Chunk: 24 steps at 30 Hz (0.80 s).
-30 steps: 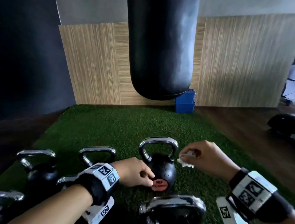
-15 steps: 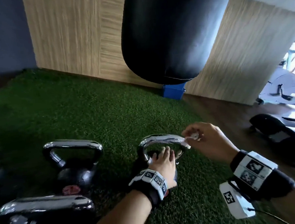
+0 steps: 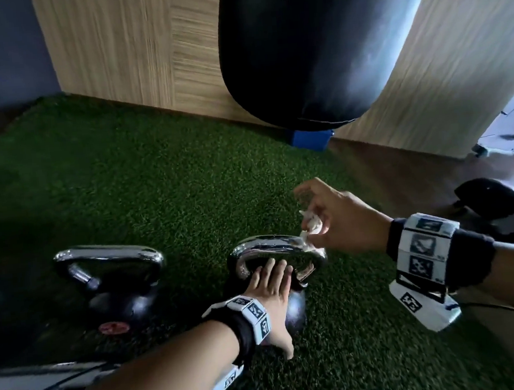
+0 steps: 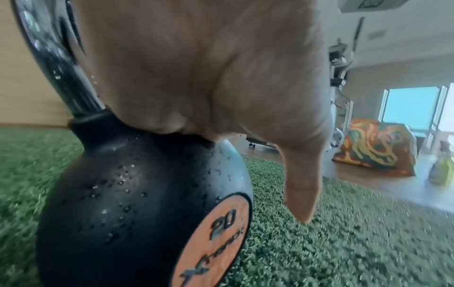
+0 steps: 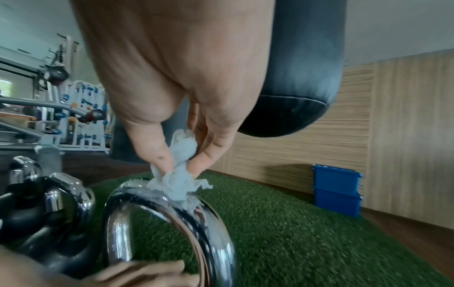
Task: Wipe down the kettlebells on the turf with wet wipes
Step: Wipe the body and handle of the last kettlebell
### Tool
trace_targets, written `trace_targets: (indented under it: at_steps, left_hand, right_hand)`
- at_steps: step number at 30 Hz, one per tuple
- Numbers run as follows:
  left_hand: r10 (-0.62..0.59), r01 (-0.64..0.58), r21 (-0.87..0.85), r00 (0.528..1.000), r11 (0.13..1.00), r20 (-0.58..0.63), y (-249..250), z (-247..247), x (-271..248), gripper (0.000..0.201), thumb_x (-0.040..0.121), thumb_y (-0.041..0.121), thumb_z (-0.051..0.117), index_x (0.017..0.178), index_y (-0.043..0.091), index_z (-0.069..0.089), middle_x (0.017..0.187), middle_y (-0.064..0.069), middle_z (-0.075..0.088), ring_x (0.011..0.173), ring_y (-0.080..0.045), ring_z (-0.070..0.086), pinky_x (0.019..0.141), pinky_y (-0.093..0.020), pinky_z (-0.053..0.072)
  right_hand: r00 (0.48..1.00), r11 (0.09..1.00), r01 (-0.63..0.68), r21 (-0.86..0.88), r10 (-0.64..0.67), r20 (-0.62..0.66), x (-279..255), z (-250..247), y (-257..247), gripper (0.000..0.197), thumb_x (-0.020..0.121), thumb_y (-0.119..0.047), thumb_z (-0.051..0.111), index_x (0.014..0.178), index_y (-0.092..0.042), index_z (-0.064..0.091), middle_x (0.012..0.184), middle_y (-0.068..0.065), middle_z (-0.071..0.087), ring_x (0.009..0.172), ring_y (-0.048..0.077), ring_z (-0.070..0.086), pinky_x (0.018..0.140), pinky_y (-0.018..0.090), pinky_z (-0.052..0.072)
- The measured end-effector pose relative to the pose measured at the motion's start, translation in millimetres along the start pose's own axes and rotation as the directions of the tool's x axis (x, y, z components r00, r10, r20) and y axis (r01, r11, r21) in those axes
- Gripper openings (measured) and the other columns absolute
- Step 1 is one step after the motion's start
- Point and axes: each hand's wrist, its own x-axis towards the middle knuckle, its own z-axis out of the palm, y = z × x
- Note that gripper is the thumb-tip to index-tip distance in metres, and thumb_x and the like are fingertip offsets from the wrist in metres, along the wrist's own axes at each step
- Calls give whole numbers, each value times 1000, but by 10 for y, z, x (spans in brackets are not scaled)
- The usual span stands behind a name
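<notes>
Now the right hand (image 3: pixel 341 222) is pinching a wipe (image 5: pixel 179 180), rubbing the kettlebell (image 4: pixel 137 194) handle (image 3: pixel 277 248), while the flat left hand (image 3: pixel 271 289) is steadying it; the ball probably needs wiping next.

The left hand (image 3: pixel 267 289) lies flat, palm down, fingers straight and together, thumb pointing downward, forearm reaching in from the lower left. The right hand (image 3: pixel 341 222) hangs higher, knuckles up, thumb and fingertips (image 5: pixel 159 155) pinched together (something white bunched between them), wrist banded, forearm entering from the right.
</notes>
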Motion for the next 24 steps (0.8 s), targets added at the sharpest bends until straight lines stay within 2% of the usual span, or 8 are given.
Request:
trace_targets:
  at_steps: [2,5,9,11,12,15,19,24]
  left_hand:
    - [-10,10,-20,1000,1000,6,21,-71,-25,161,58,78,79,154,5,-28,164,-11,-36,149,-33,-37,126,-53,-11]
    - [-44,44,3,999,999,13,87,-92,-85,157,63,77,77,154,6,-28,163,-10,-38,149,-32,-38,126,-53,-10]
    - [-114,113,42,993,993,21,171,-108,-94,153,66,77,72,154,6,-31,158,-9,-45,144,-30,-45,125,-51,-14]
    - [-155,154,47,987,987,30,208,-104,-79,153,65,78,71,155,7,-30,159,-8,-45,145,-29,-44,125,-50,-14]
    - [-171,168,53,984,984,41,224,-112,-78,153,64,79,71,155,7,-30,159,-7,-45,146,-28,-43,126,-50,-14]
    - [-217,214,67,975,974,40,260,-99,-52,155,62,80,71,155,7,-29,160,-6,-43,146,-29,-42,125,-49,-17]
    - [-272,269,67,962,961,36,310,-64,-35,158,57,82,71,156,9,-28,161,-5,-41,147,-28,-41,122,-46,-21]
    - [-283,280,49,957,959,68,346,-187,-90,156,62,79,76,156,9,-26,164,-3,-36,151,-27,-34,121,-42,-18]
  right_hand:
    - [1000,999,19,28,-19,-18,94,-40,3,80,71,-15,84,135,-29,39,88,-2,69,73,19,66,65,35,56]
    - [997,992,68,104,-62,-53,146,-56,44,71,72,-18,83,128,-31,41,89,-1,69,76,20,69,68,41,59]
    - [982,959,189,213,-180,-61,138,46,181,39,78,-23,83,111,-29,63,92,-11,74,79,-1,70,72,22,60]
    - [966,943,253,216,-235,-104,116,134,261,23,80,-25,82,101,-29,73,88,-18,72,76,-9,67,67,11,54]
    - [959,939,271,210,-245,-141,92,182,304,18,81,-25,82,98,-28,76,87,-18,71,76,-9,66,65,10,53]
    - [934,929,323,182,-281,-221,43,327,403,13,85,-23,79,97,-21,79,92,-9,72,78,2,68,68,18,57]
    - [893,904,408,129,-366,-261,24,426,472,13,86,-20,78,98,-17,81,95,-4,76,79,3,69,71,16,57]
    - [922,927,373,46,-364,-134,44,387,414,22,82,-31,81,96,-14,78,98,-4,75,84,6,69,79,29,60]
